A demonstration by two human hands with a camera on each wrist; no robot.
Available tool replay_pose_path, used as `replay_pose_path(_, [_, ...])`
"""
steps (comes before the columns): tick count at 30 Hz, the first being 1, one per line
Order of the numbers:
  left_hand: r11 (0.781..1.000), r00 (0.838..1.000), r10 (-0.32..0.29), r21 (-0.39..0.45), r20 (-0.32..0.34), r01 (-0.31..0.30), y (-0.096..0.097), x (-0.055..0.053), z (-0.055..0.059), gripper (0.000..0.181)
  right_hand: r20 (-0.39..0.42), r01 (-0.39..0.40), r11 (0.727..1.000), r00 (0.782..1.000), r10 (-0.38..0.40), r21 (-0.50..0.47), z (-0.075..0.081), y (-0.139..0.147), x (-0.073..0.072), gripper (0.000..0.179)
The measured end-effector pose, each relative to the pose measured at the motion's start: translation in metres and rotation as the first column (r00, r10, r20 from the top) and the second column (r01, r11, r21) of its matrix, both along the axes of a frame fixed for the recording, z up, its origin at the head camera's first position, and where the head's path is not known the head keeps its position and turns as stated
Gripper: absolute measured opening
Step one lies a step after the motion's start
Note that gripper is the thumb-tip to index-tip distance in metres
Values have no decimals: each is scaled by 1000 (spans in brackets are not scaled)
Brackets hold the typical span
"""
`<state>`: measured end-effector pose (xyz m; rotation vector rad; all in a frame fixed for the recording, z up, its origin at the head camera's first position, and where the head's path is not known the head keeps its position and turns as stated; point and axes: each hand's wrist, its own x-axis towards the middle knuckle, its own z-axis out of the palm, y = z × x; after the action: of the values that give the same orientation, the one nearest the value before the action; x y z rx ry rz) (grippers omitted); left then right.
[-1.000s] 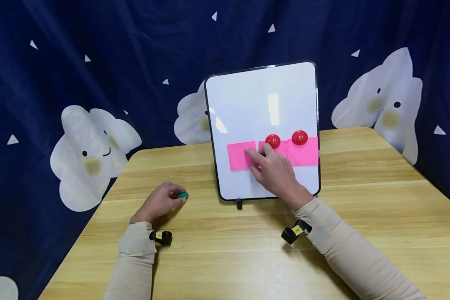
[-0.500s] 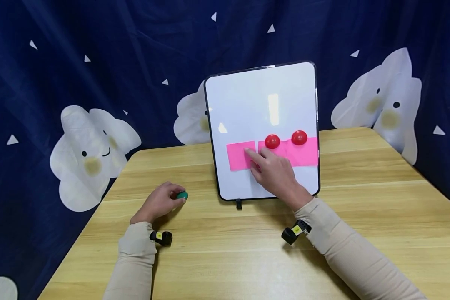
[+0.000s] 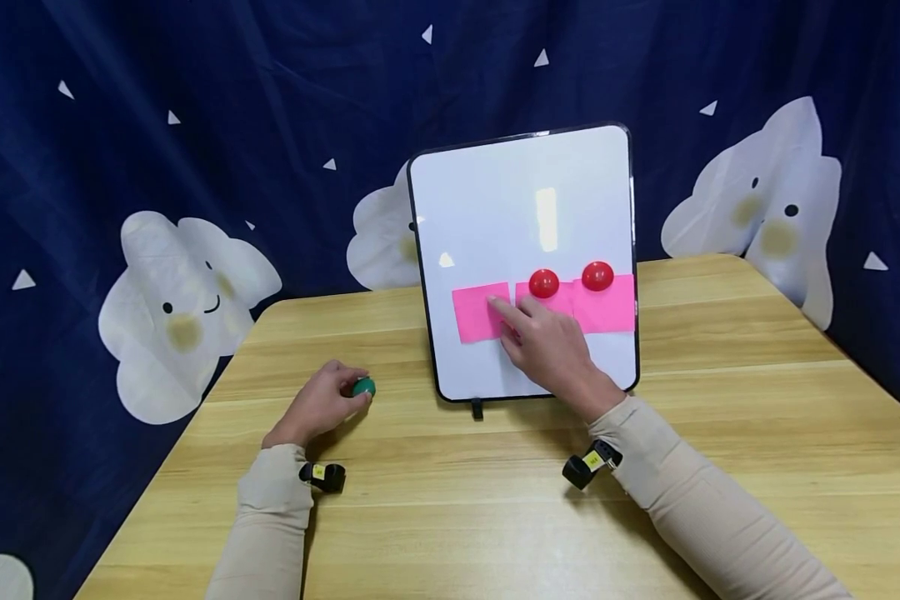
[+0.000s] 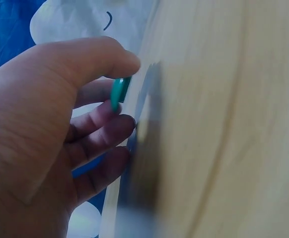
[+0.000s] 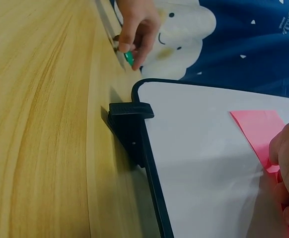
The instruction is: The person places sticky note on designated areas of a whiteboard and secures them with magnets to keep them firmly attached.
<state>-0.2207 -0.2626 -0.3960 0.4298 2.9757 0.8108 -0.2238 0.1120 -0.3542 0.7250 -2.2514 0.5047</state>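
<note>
My left hand point(image 3: 318, 406) pinches a round green magnet point(image 3: 363, 387) between thumb and fingertips, close over the table. In the left wrist view the green magnet point(image 4: 118, 93) shows edge-on beneath the thumb. With its index finger extended, my right hand point(image 3: 553, 346) presses the leftmost pink sticky note point(image 3: 476, 318) against a whiteboard point(image 3: 487, 204). Two more pink notes lie in a row to its right, one partly behind the hand. A red round magnet point(image 3: 543, 283) sits on the top edge of the middle note, and another red magnet point(image 3: 597, 276) on the right one.
The black-framed whiteboard stands tilted back on the wooden table point(image 3: 450, 517), propped on a small black foot point(image 3: 477, 409). A dark blue curtain point(image 3: 285, 75) with white clouds hangs behind the table.
The green magnet has tipped up slightly in my left fingers, showing more of its round face. My right hand keeps its finger on the leftmost pink note.
</note>
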Motion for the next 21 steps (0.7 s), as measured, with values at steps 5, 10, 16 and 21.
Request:
replay_pose_path(5, [999, 998, -16, 39, -64, 18, 3, 0, -1, 42, 1, 1, 1000, 1000, -1, 2, 0, 0, 1, 51])
replay_pose_path(10, [996, 991, -31, 79, -128, 41, 3, -1, -3, 41, 4, 3, 1000, 1000, -3, 7, 0, -1, 1, 52])
replay_pose_path(16, [997, 976, -25, 66, -217, 40, 7, -1, -1, 41, 2, -1, 1000, 1000, 1, 3, 0, -1, 1, 52])
replay_pose_path(21, [996, 966, -15, 77, -259, 36, 13, -1, 2, 36, -2, -2, 1000, 1000, 2, 4, 0, 0, 1, 52])
